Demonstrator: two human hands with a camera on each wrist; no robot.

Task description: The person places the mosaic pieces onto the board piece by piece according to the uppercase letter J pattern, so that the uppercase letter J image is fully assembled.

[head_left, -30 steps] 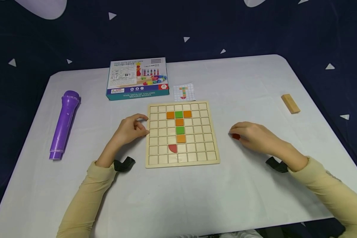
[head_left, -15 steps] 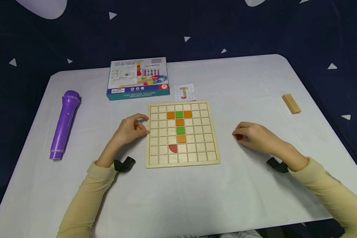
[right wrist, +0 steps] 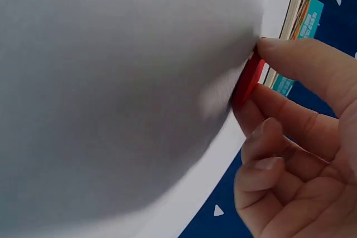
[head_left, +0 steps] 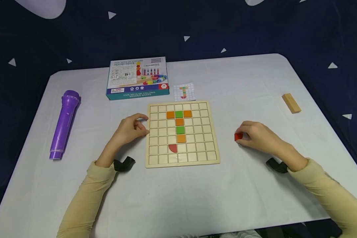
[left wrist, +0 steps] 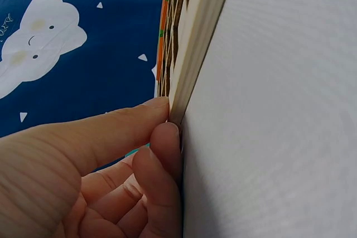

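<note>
In the head view, my left hand rests at the left edge of a square wooden grid board. Thumb and index fingertip touch that edge, spread apart; the left wrist view has the board's rim against them. On the board, orange tiles and green tiles make a T. Below it, to the left of the stem, lies a red quarter-circle tile. To the right of the board, my right hand pinches a flat red tile between thumb and fingers, close above the table; its outline is partly hidden.
Behind the board lie a pattern card and a beaded-boxes carton. A purple tube-like object lies at left, a wooden block at far right. A white cloth covers the table.
My right hand has shifted slightly right, away from the board, and the red tile now shows more between its fingers. My left hand and the board have not moved.
</note>
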